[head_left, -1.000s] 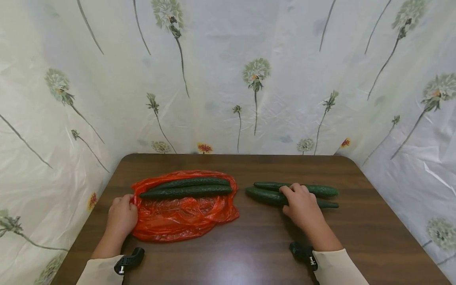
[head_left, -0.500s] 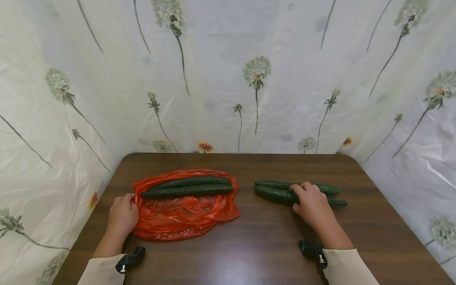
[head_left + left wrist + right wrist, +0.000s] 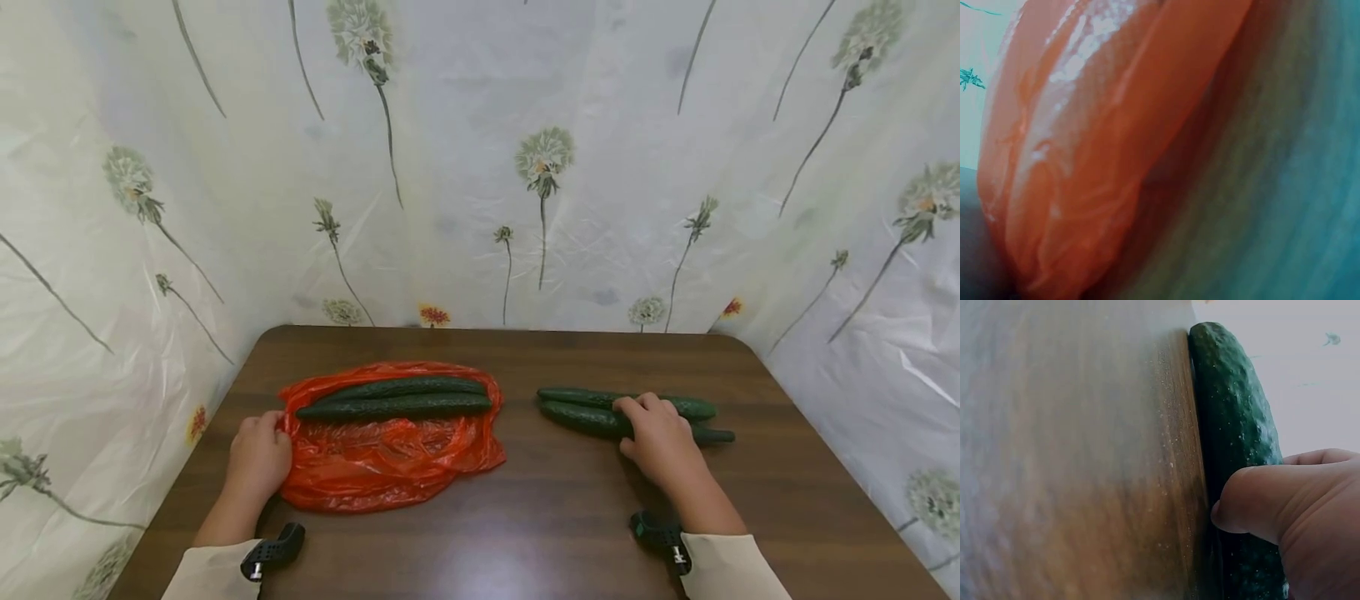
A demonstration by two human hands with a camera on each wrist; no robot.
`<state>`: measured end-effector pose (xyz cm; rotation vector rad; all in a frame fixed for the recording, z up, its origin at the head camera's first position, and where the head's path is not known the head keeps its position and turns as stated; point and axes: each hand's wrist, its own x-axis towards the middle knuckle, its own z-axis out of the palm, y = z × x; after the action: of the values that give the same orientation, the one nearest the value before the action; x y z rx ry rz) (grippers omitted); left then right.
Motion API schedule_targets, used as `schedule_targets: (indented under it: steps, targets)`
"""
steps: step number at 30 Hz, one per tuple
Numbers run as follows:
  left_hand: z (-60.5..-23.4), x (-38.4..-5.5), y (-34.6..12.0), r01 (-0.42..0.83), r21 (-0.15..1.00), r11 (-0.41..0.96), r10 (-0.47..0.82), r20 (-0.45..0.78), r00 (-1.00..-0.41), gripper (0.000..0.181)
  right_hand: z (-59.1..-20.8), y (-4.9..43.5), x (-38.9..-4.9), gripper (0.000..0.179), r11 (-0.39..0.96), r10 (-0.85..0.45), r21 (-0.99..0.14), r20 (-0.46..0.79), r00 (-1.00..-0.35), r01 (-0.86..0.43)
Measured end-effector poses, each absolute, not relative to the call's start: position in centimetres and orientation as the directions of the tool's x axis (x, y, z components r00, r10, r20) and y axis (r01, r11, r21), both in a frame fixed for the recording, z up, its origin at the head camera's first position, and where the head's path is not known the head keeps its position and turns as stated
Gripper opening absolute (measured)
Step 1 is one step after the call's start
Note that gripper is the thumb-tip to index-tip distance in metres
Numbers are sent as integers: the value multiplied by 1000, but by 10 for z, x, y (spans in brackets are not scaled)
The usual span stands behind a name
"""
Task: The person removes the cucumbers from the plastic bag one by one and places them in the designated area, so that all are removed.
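Observation:
At the table's left, my left hand pinches the left edge of a thin red plastic bag. Two dark green cucumbers lie side by side across the upper part of the bag. The bag's wrinkled film fills much of the left wrist view. On the right, my right hand grips the nearer of two more cucumbers from above, thumb on its near side. The farther cucumber lies right behind it, partly hidden by my fingers. In the right wrist view, the gripped cucumber lies along the tabletop.
The brown wooden table has rounded far corners. Behind it and at both sides hangs a pale sheet printed with dandelions. Black wrist cameras are strapped at both cream sleeves.
My right hand has shifted a little to the right with the nearer cucumber, bringing its left end almost level with the farther one's. My left hand stays at the bag's edge.

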<state>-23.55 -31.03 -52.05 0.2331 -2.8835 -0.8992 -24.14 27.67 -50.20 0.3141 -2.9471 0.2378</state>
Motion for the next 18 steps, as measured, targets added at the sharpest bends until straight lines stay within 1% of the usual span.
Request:
schedule_targets:
  steps: [18]
  targets:
    - [-521,-235,-311,-115,565,817,-184,66,-981,43,-505,277,-238,57,963,-148,-207,140,-979,-175]
